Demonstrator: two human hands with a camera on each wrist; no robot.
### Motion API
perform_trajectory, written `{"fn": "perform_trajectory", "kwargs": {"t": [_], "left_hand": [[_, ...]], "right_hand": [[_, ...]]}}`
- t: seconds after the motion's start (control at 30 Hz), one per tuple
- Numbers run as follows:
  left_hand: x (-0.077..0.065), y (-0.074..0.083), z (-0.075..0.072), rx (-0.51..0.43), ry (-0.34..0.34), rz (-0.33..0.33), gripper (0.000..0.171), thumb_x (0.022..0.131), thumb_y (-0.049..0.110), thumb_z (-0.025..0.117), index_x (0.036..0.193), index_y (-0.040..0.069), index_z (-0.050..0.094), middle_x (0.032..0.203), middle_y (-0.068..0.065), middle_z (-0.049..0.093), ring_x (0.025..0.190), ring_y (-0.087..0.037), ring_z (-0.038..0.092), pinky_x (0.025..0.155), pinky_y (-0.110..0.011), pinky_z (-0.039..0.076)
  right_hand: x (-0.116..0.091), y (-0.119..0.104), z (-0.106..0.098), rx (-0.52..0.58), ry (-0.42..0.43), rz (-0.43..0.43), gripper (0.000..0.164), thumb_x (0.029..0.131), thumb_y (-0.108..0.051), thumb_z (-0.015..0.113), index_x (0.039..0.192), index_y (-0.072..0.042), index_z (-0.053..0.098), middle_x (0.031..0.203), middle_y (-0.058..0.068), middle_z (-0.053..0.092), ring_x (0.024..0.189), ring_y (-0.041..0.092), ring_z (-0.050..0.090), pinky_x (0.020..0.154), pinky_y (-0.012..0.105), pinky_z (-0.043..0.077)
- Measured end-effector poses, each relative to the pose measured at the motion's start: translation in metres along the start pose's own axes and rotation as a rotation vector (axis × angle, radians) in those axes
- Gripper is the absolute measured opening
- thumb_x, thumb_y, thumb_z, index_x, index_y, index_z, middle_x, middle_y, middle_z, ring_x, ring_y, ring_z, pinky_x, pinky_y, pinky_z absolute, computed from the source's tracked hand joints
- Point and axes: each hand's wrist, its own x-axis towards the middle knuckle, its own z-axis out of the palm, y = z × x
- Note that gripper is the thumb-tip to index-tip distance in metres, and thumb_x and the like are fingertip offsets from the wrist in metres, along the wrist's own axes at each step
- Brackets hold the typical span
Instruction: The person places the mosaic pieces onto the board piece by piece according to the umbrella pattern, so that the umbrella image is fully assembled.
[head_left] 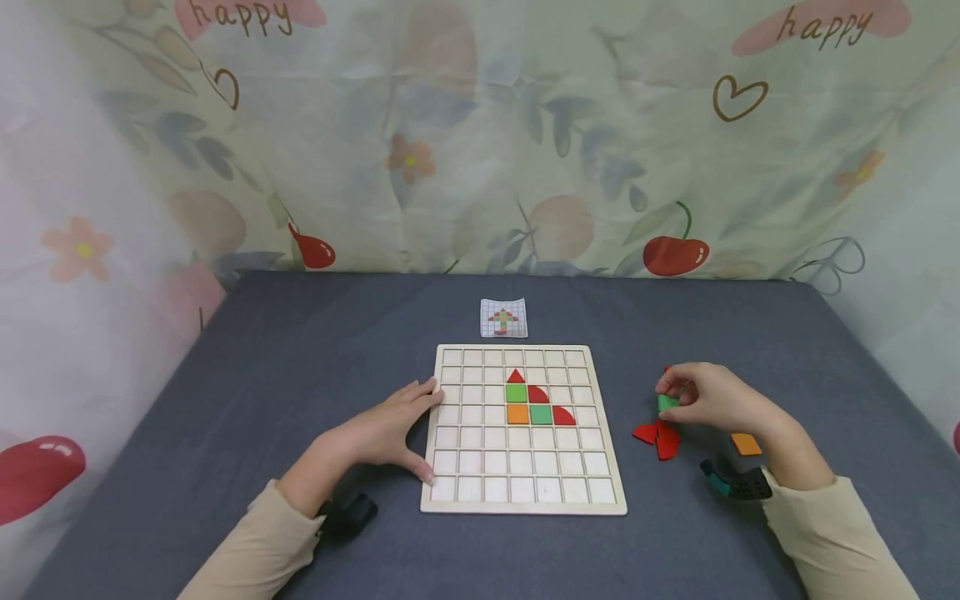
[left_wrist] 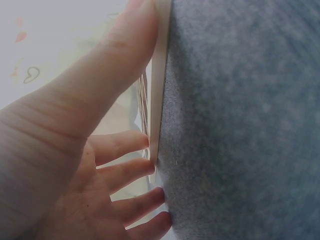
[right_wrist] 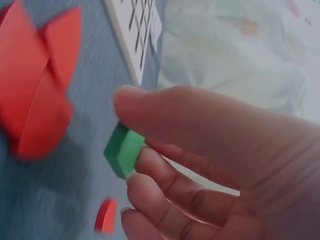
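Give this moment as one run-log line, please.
left hand: touches grid board, left edge | right hand: pinches green piece | red pieces: near right hand

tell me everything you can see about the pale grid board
The grid board is a pale, nearly square, wooden-looking panel, its thin bars dividing it into seven rows of seven cells inside a plain rim. It lies flat on the dark cloth. Six pieces sit in its cells, mostly right of centre: a red triangle, two green squares, an orange square and two red quarter-rounds. The left hand touches its left edge.
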Motion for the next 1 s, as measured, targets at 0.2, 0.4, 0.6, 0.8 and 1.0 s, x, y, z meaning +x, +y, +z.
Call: {"fn": "perform_trajectory", "kwargs": {"t": [0.2,0.4,0.6,0.8,1.0], "left_hand": [[0.000,0.000,0.000,-0.001,0.000,0.004,0.110,0.063,0.043,0.083,0.147,0.002,0.025,0.157,-0.017,0.014,0.144,-0.040,0.011,0.112,-0.054,0.023],[0.000,0.001,0.000,-0.001,-0.001,0.005,0.110,0.063,0.043,0.083,0.147,0.002,0.025,0.157,-0.017,0.014,0.144,-0.040,0.011,0.112,-0.054,0.023],[0.000,0.000,0.000,0.002,0.001,0.005,0.110,0.063,0.043,0.083,0.147,0.002,0.025,0.157,-0.017,0.014,0.144,-0.040,0.011,0.112,-0.054,0.023],[-0.001,0.000,0.000,0.003,-0.001,0.009,0.110,0.063,0.043,0.083,0.147,0.002,0.025,0.157,-0.017,0.014,0.144,-0.040,0.011,0.112,-0.054,0.023],[0.000,0.000,-0.001,0.005,-0.004,0.004,0.110,0.063,0.043,0.083,0.147,0.002,0.024,0.157,-0.017,0.013,0.144,-0.040,0.010,0.112,-0.054,0.023]], "right_hand": [[0.008,-0.021,0.007,0.024,0.012,-0.016,0.026,0.080,-0.017,0.072,0.100,-0.004,0.063,0.093,0.007,0.064,0.073,0.007,0.057,0.062,0.021,0.047],[0.016,-0.036,0.016,0.054,0.009,-0.026,0.026,0.081,-0.015,0.071,0.102,-0.003,0.063,0.094,0.009,0.065,0.069,0.007,0.062,0.063,0.022,0.049],[0.020,-0.045,0.023,0.095,0.022,-0.045,0.027,0.082,-0.016,0.070,0.104,-0.003,0.062,0.096,0.009,0.065,0.064,0.011,0.061,0.063,0.021,0.049],[0.023,-0.052,0.028,0.123,0.061,-0.084,0.027,0.082,-0.014,0.071,0.106,-0.005,0.063,0.098,0.010,0.065,0.064,0.011,0.062,0.063,0.021,0.049],[0.028,-0.058,0.033,0.128,0.065,-0.107,0.027,0.081,-0.010,0.071,0.106,-0.004,0.064,0.103,0.010,0.066,0.072,0.009,0.062,0.063,0.021,0.050]]}}
